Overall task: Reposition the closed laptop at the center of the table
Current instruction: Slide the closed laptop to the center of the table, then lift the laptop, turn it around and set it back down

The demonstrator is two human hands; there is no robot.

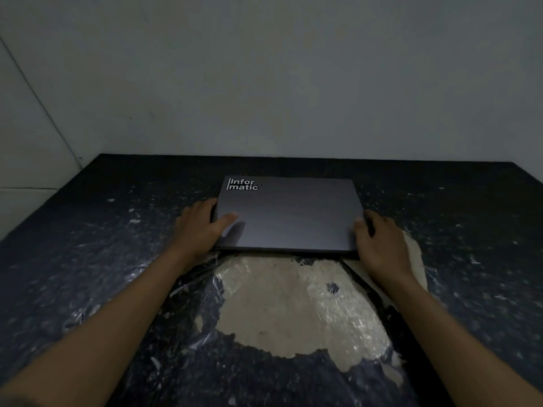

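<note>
A closed grey laptop (289,212) with a white "Informatic" sticker at its far left corner lies flat on the dark table (88,259), near the middle and towards the back. My left hand (199,227) grips its left edge, thumb lying on the lid and fingers wrapped around the side. My right hand (377,242) holds the right near corner, fingers curled over the edge. Both forearms reach in from the bottom of the view.
The table's dark covering is worn and wrinkled, with a large pale bare patch (293,304) just in front of the laptop. A plain wall (279,83) rises directly behind the table's back edge. The table's left edge runs diagonally at the left.
</note>
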